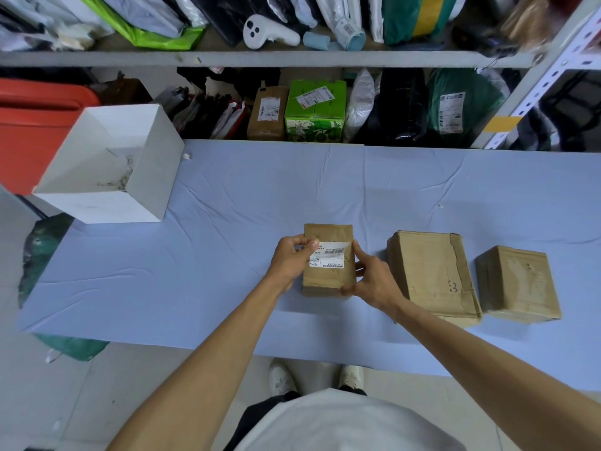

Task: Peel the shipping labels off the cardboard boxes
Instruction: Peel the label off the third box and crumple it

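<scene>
A small brown cardboard box [330, 281] lies on the blue table cloth [211, 255] in front of me. A white shipping label [330, 255] with a barcode sits on its top face. My left hand [292, 260] pinches the label's left edge between thumb and fingers. My right hand [370, 278] grips the box's right side, thumb at the near corner, fingers up along the edge. To the right lie a larger dented cardboard box [432, 275] and a small cardboard box [517, 281]; no label shows on either.
An open white carton [107, 203] stands at the table's far left corner, bits of scrap inside. Behind the table a metal shelf [260, 58] holds parcels, bags and a green box [313, 110]. A red bin [35, 125] stands far left.
</scene>
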